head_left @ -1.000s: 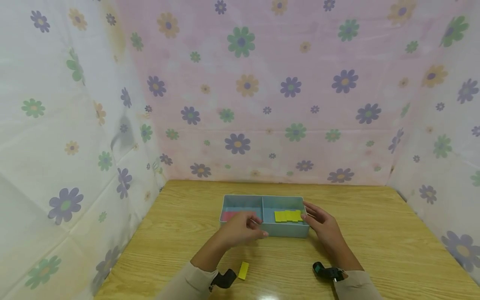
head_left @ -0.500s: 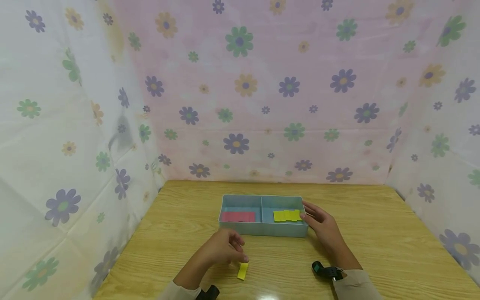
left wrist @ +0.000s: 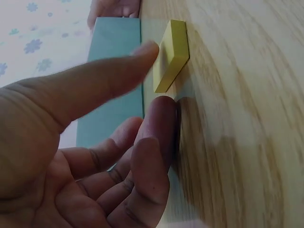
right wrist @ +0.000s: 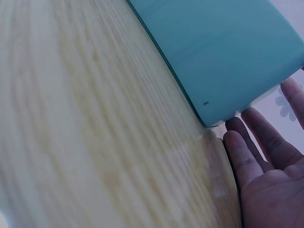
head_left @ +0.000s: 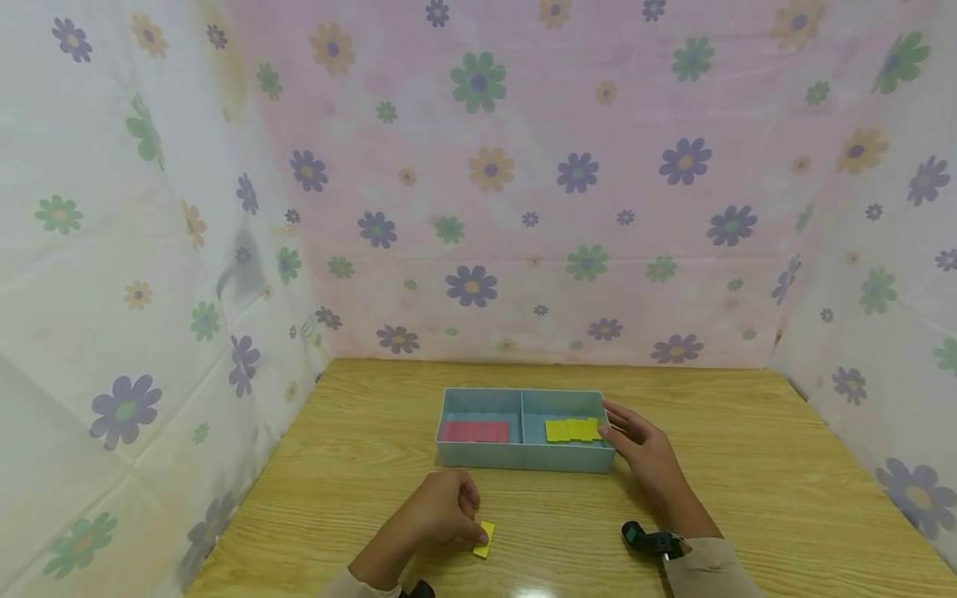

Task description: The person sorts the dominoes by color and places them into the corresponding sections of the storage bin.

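My left hand [head_left: 447, 508] reaches down to a yellow rectangular block [head_left: 484, 541] on the table. In the left wrist view, the thumb is beside the block [left wrist: 175, 52] and the index fingertip [left wrist: 164, 107] lies just below it, with a gap between thumb and finger. The other fingers are loosely bent. My right hand [head_left: 650, 458] rests at the right end of a pale blue two-part box [head_left: 516, 458]. Its fairly straight fingers [right wrist: 266, 133] touch the box's end wall in the right wrist view, while its thumb lies at the rim.
Pink pieces [head_left: 475, 432] lie in a row in the box's left compartment. Several yellow pieces [head_left: 571, 430] lie in the right one. A divider [head_left: 522, 418] parts them. The wood-grain table [head_left: 359, 448] meets flowered cloth walls [head_left: 538, 208] at the back and sides.
The left hand has moved from the front of the box back and down to the yellow block on the table. The right hand has stayed at the box's right end.
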{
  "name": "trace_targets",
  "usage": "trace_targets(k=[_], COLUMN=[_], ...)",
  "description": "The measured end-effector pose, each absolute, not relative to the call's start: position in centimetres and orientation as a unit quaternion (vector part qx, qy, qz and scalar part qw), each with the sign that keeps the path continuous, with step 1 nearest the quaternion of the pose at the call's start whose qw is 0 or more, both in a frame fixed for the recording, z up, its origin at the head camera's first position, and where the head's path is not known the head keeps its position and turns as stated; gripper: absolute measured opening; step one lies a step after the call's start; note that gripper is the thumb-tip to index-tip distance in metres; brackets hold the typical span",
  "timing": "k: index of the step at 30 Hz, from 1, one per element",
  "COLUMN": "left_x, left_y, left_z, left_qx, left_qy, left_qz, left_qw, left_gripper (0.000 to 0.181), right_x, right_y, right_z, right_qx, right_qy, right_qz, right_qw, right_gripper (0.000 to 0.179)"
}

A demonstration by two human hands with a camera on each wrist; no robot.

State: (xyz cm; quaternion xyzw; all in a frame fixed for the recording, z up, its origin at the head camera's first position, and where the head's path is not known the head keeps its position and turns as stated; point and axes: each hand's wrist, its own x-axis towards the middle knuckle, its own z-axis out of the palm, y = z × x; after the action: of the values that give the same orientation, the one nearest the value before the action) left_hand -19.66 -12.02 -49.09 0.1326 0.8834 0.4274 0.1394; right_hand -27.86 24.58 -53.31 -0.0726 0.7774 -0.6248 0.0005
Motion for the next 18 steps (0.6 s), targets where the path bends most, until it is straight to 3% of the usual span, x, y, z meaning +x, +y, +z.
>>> trace_targets(k=[18], left_x=[-20.3], left_y=[-10.5], left_z=[-49.1], left_qx=[0.136], left_qy=[0.884], left_qz=[0.425], left_qw=[0.138], left_gripper=[0.032], right_x=[-28.1], right_y=[24.7], right_z=[-53.6], right_qx=[-0.065], right_qy=[0.79], right_qz=[-0.609], right_qw=[-0.003], right_gripper=[0.067])
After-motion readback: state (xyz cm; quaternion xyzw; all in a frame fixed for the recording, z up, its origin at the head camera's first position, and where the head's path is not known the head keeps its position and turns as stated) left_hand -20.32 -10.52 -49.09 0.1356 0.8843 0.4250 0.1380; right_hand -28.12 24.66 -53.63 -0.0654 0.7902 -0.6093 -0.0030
